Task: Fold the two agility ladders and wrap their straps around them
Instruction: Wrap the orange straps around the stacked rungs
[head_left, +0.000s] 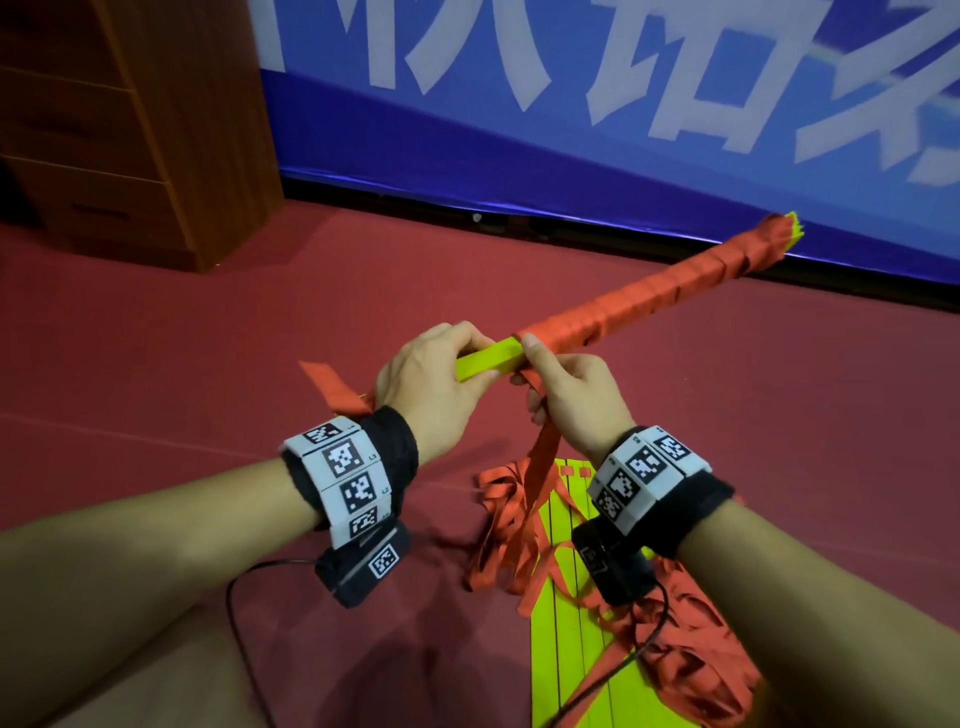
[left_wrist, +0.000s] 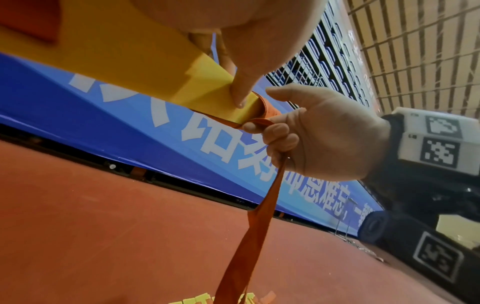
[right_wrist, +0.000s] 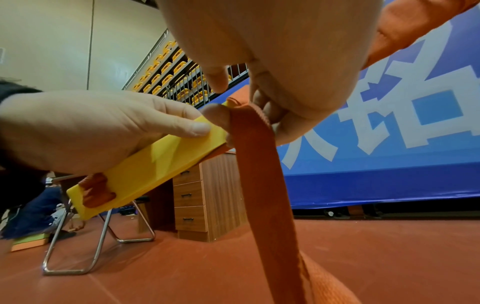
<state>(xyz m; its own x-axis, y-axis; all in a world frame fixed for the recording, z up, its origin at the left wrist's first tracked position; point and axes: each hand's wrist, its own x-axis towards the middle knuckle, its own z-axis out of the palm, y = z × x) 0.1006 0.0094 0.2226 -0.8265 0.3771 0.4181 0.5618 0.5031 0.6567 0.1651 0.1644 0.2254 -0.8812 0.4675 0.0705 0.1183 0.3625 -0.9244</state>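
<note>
I hold one folded agility ladder up as a long bundle that points away to the right. Red strap covers it from the far end down to my hands. My left hand grips the bare yellow end. My right hand pinches the red strap at the edge of the wrapping, its thumb on top of the bundle. The loose strap hangs from that hand down to the floor. The second ladder lies on the floor below my wrists, its yellow rungs side by side among tangled red straps.
A wooden drawer cabinet stands at the back left and a blue banner runs along the back. A folding chair stands left of the cabinet. A black cable trails from my left wrist over the red floor.
</note>
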